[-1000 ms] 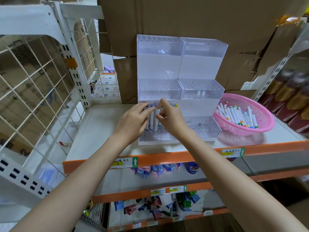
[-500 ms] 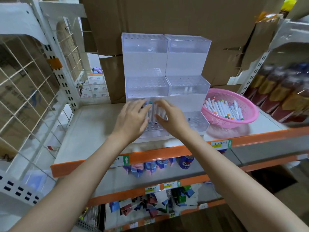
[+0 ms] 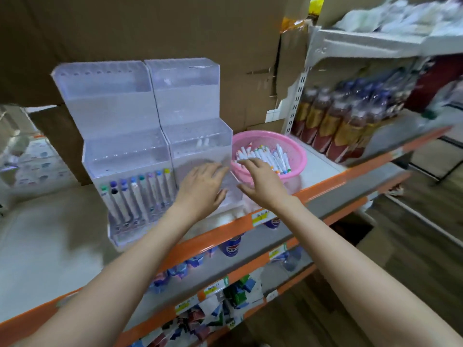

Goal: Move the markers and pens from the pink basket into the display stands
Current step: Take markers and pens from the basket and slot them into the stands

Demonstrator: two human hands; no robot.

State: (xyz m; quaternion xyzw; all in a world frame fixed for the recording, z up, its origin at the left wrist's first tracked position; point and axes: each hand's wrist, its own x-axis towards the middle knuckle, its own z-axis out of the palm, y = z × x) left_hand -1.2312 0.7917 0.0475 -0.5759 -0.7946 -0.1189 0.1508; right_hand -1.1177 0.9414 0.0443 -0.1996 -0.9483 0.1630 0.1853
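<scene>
Head view: light, rigid, smooth markers (image 3: 265, 156) are heaped in the pink basket (image 3: 299, 156) near the shelf's (image 3: 323, 164) right edge, just beside the right display stand (image 3: 198, 144). Mid-barrel pinching is advised.

Both hands are spread and empty: the right hand (image 3: 260, 179) is at the basket's near rim and the left hand (image 3: 200, 186) is before that stand. Room is judged tight at the stand wall.

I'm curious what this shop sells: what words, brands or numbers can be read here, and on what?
No text can be read.
Shelf-edge price tags: blurred.
Bottle labels: blurred.
Blue cans below: logo blurred.
Markers in the pink basket: print too small.
</scene>
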